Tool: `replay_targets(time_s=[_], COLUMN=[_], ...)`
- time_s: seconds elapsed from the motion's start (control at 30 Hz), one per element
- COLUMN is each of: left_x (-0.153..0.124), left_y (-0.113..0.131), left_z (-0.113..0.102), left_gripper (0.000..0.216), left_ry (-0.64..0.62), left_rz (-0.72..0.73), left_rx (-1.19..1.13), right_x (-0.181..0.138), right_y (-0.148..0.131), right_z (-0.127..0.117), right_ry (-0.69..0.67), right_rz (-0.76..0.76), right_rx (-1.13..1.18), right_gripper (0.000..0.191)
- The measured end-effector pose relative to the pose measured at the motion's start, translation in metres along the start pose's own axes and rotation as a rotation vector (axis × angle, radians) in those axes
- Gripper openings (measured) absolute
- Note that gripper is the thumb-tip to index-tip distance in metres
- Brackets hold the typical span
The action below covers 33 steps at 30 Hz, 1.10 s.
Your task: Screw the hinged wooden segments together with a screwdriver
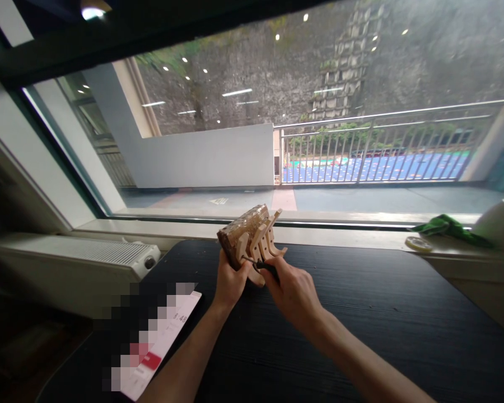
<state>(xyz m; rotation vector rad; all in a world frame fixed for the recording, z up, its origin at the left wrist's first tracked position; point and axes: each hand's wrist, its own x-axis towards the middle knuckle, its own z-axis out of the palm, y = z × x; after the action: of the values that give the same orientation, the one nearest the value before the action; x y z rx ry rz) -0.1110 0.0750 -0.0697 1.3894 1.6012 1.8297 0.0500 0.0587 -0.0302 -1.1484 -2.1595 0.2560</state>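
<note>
My left hand point(230, 281) is closed around the lower end of a wooden coat-hook rack point(248, 234) and holds it upright above a black table point(382, 313). Several curved wooden hooks stick out of the rack to the right. My right hand point(292, 290) is closed on a small dark-handled tool point(264, 265), perhaps a screwdriver. Its thin shaft touches the rack near the lowest hook.
A white card with red markings point(168, 336) lies at the table's left edge, partly blurred out. A white radiator point(88, 252) sits to the left under the window. On the sill at the right lie a green cloth point(445, 226) and a small round object point(418, 243).
</note>
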Motion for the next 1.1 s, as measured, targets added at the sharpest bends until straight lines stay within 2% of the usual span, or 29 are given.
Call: replay_targets(time_s=[0.1, 0.17, 0.23, 0.37, 0.43, 0.5, 0.63, 0.73, 0.83, 1.0, 1.1], left_x=[0.001, 0.001, 0.002, 0.002, 0.002, 0.002, 0.002, 0.002, 0.002, 0.002, 0.002], left_y=[0.0, 0.0, -0.001, -0.002, -0.002, -0.002, -0.001, -0.001, -0.001, 0.0, 0.001], left_z=[-0.001, -0.002, -0.002, -0.002, -0.002, -0.002, -0.003, -0.002, -0.001, -0.001, -0.001], left_gripper=[0.042, 0.042, 0.041, 0.042, 0.044, 0.045, 0.044, 0.044, 0.043, 0.044, 0.044], left_ry=[-0.002, 0.001, 0.006, 0.004, -0.003, -0.01, -0.01, -0.002, 0.0, 0.004, 0.003], left_rz=[-0.011, -0.022, -0.032, -0.026, -0.016, -0.012, -0.023, -0.037, -0.046, -0.044, -0.049], left_rx=[0.012, 0.017, 0.017, 0.004, -0.004, -0.008, 0.0, -0.001, -0.01, -0.024, -0.034], right_x=[0.0, 0.0, 0.0, 0.002, 0.003, 0.004, 0.004, 0.004, 0.004, 0.003, 0.002], right_y=[0.001, 0.001, 0.001, 0.002, 0.003, 0.004, 0.003, 0.002, 0.001, 0.004, 0.006], right_z=[0.003, 0.0, -0.006, -0.014, -0.012, -0.008, -0.001, -0.004, -0.012, -0.015, -0.005], right_ry=[-0.056, -0.101, -0.113, -0.084, -0.054, -0.025, -0.043, -0.103, -0.106, -0.034, 0.01], right_rz=[0.176, 0.185, 0.115, -0.123, -0.162, -0.097, 0.15, 0.199, 0.106, -0.199, -0.188], right_rx=[0.108, 0.085, 0.02, -0.085, -0.099, -0.06, 0.081, 0.12, 0.069, -0.046, -0.036], right_gripper=[0.025, 0.023, 0.024, 0.02, 0.019, 0.019, 0.024, 0.026, 0.024, 0.022, 0.021])
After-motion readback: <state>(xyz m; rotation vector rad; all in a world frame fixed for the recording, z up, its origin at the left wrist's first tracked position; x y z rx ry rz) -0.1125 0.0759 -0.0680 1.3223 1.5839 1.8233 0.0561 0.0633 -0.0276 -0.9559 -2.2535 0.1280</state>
